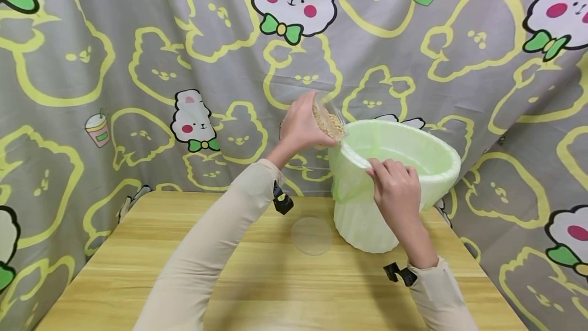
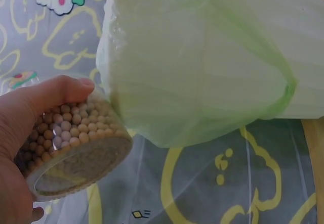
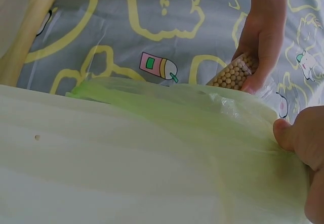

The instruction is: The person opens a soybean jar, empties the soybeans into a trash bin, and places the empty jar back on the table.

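Beside the bin point(image 1: 363, 223), a tilted jar point(image 1: 329, 122) invites a spill

From the head view, the left grip point(image 1: 300, 121) is closed round the clear jar at the bin's left edge; the right grip point(image 1: 397, 185) pinches the edge with its green liner point(image 1: 342, 185). Tipped short of that edge, the soybean-like balls point(image 1: 334, 127) could scatter over the desk point(image 1: 257, 280), where a clear disc point(image 1: 312, 236), perhaps a lid, lies.

From the left wrist, the jar's smooth plastic could slide if held loosely; whether it touches the liner I cannot tell.

From the right wrist, letting go might make the liner sag; hard pulling could topple the bin.
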`<state>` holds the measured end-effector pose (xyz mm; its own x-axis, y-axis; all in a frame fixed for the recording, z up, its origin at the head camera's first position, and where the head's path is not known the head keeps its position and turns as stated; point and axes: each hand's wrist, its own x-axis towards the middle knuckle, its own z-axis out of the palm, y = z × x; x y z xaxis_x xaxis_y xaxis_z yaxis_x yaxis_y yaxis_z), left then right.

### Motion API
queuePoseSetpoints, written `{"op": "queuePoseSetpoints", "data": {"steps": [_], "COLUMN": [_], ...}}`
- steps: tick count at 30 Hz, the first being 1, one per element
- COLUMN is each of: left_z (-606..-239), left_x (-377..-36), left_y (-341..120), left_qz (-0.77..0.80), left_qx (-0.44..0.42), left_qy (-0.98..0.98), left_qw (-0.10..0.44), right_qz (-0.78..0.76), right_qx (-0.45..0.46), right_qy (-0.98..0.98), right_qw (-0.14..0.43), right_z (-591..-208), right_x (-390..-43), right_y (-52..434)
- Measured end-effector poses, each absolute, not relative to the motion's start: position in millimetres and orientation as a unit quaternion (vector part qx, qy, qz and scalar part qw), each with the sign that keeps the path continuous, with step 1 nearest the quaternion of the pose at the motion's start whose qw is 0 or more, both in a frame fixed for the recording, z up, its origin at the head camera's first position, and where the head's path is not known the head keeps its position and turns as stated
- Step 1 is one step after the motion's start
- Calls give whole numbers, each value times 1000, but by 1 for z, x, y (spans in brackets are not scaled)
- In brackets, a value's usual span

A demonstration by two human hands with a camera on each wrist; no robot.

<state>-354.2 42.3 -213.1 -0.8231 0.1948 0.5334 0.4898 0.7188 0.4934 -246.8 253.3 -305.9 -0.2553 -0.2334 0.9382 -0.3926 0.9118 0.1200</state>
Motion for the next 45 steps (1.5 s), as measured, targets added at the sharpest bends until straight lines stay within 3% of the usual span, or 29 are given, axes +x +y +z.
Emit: {"op": "queuePoseSetpoints", "data": {"steps": [27,45], "left_z": [-198,-199], "left_x": [-354,-356], "left_y": [61,59], "left_qz": [-217,-214], "left_qx": [-229,-232], "left_qy": [-910,-911], "left_qw": [271,264], "right_qz": [80,83], "right_qx": [192,195], "right_qy": [-791,-794], "right_qw": [576,570], "right_z": [-307,-307], "right_x": [-248,-250], "right_y": [253,253]}}
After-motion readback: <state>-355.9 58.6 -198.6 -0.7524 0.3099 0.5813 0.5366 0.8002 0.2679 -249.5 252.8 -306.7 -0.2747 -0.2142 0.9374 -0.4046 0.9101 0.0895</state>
